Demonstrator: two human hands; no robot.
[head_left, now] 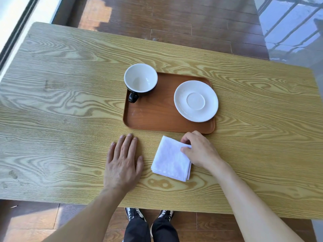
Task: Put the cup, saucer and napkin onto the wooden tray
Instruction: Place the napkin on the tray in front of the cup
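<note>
A brown wooden tray point(157, 117) lies at the middle of the table. On its far left corner stands an empty cup point(140, 79), black outside and white inside, handle pointing toward me. A white saucer point(196, 101) rests on the tray's right side, its rim overhanging the tray's right edge. A folded white napkin point(170, 159) lies on the table just in front of the tray. My right hand point(199, 149) pinches the napkin's far right corner between thumb and fingers. My left hand point(123, 162) lies flat on the table, fingers spread, left of the napkin.
The light wood-grain table point(61, 102) stretches wide to the left and right of the tray. Its near edge runs just above my shoes point(150, 214). Beyond the far edge is dark wooden floor, with a window at the left.
</note>
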